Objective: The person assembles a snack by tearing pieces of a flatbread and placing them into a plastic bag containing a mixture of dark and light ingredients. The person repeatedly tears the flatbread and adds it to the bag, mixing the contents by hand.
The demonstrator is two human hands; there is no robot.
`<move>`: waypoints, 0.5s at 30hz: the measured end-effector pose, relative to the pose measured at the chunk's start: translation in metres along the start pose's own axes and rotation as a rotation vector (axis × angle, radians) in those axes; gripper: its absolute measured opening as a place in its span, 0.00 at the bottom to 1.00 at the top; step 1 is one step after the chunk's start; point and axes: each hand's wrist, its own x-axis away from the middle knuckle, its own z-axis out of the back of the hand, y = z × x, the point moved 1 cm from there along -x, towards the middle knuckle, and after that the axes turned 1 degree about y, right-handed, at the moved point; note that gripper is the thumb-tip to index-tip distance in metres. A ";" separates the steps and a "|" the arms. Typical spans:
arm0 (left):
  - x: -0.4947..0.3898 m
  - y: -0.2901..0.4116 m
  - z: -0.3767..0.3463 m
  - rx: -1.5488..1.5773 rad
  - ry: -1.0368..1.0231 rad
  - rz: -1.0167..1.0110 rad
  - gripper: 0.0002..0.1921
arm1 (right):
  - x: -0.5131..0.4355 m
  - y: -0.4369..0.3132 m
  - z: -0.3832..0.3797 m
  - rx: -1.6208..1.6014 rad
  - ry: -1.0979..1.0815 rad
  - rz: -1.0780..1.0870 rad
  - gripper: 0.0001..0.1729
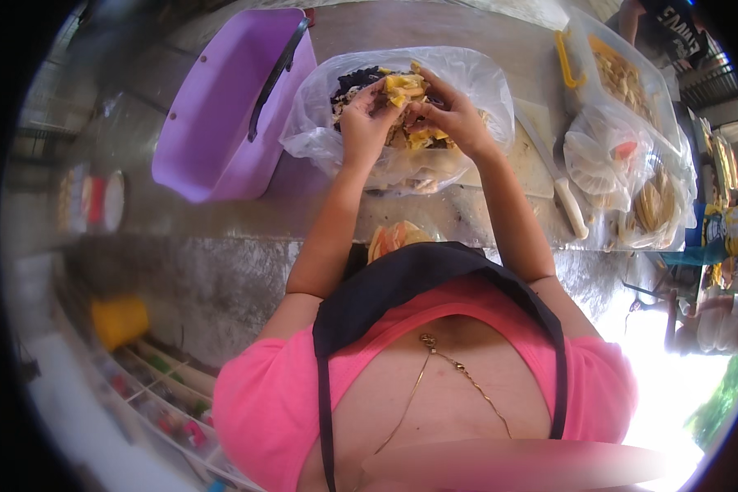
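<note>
Both hands are raised over a clear plastic bag (pixel 473 67) that lies wide at the mouth on the table. My left hand (pixel 369 117) pinches a yellow, folded piece of food (pixel 406 86), its exact kind unclear. On its other side, my right hand (pixel 452 117) grips the same piece with thumb and fingers. Inside the bag are dark, nearly black pieces (pixel 357 80) and more yellow and pale pieces (pixel 427 140). My hands hide part of these contents.
A purple plastic bin (pixel 221 111) with a black handle stands left. To the right, a white-handled knife (pixel 550 154) lies across a pale cutting board (pixel 532 138). Beyond are a clear tub (pixel 630 80) and tied plastic bags (pixel 609 154). Another person (pixel 664 31) is at the far right.
</note>
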 end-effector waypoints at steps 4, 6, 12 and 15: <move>0.001 0.002 0.000 0.036 -0.048 -0.041 0.19 | -0.005 -0.002 0.005 0.067 0.009 -0.056 0.34; 0.001 0.005 -0.002 0.033 -0.070 -0.065 0.17 | -0.008 0.000 0.005 0.049 0.034 -0.010 0.30; 0.001 0.014 -0.007 -0.122 -0.025 -0.141 0.10 | -0.005 -0.001 -0.004 0.177 0.102 0.138 0.17; 0.003 0.017 -0.008 -0.139 0.011 -0.140 0.09 | 0.000 -0.003 -0.010 0.215 0.151 0.145 0.14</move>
